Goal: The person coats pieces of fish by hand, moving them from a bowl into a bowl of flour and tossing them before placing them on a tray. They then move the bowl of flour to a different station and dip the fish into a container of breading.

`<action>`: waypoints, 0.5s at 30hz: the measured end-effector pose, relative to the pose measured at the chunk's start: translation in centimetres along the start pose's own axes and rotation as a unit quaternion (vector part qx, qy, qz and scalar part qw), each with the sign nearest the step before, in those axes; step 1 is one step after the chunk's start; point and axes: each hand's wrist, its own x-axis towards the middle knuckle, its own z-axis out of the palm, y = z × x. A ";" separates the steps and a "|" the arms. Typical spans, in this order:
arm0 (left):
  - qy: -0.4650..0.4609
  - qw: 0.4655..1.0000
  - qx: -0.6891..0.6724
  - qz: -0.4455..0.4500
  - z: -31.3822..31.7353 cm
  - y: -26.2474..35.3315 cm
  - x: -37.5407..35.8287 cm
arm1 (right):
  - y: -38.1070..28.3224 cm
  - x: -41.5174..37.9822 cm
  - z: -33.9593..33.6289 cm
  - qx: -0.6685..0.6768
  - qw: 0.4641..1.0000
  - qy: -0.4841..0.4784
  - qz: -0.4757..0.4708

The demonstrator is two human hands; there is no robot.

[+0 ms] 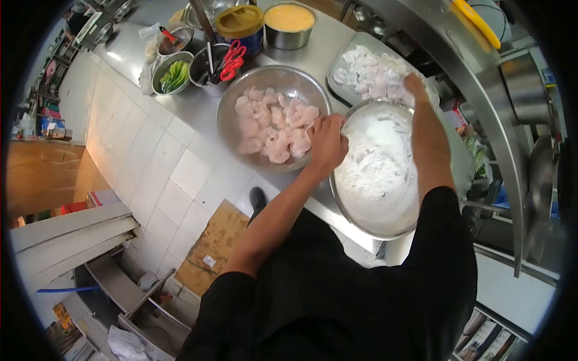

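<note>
A perforated steel colander (pixel 232 96) holds pale pink raw meat pieces (pixel 274 123). My left hand (pixel 328 143) reaches over its right rim, with curled fingers at the pieces nearest that side. What those fingers grip is hidden. Beside the colander sits a wide steel bowl (pixel 339 195) of white flour (pixel 376 162). Past the bowl, my right hand (pixel 415 89) is over the right side of a shallow tray (pixel 338 90) heaped with flour-coated pieces (pixel 373 69). The fingers of that hand are hard to make out against the white coating.
Behind the colander stand a pot with red-handled scissors (pixel 232 60), a tub with a yellow lid (pixel 239 21) and a steel container of orange-yellow liquid (pixel 290 18). A bowl of green vegetable slices (pixel 174 75) is at left. A curved metal shelf edge (pixel 481 78) overhangs the right side.
</note>
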 end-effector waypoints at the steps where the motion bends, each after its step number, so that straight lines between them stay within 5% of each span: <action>1: 0.003 0.999 -0.027 -0.025 0.0 -0.6 0.0 | 0.4 1.1 -1.7 -0.015 0.994 -0.105 -0.032; 4: 0.003 0.992 -0.116 -0.045 -1.9 -3.3 3.3 | -1.3 -3.8 -9.9 0.059 0.997 0.015 -0.057; 5: 0.008 1.000 -0.019 0.008 -3.2 -4.7 4.0 | -1.7 -6.8 -12.4 0.059 0.997 0.016 -0.049; 7: -0.077 0.997 0.028 0.002 -5.4 -7.1 5.6 | -1.8 -12.1 -15.5 0.291 0.955 0.046 -0.035; 8: -0.237 0.967 0.096 0.016 -5.8 -7.9 5.9 | 1.1 -12.7 -12.3 0.181 0.978 0.071 -0.078; 9: -0.387 0.907 0.164 0.034 -6.0 -8.3 6.2 | 2.2 -14.6 -10.2 0.247 0.967 0.058 -0.022; 10: -0.435 0.875 0.187 0.102 -5.8 -8.5 5.7 | 3.4 -16.6 -8.0 0.313 0.948 0.053 0.035; 12: -0.434 0.870 0.205 0.115 -5.3 -8.4 5.0 | 1.0 -23.1 -10.0 0.464 0.854 -0.126 0.201; 15: -0.392 0.884 0.234 0.099 -4.7 -8.0 4.0 | -1.6 -29.4 -7.3 0.350 0.855 -0.269 0.272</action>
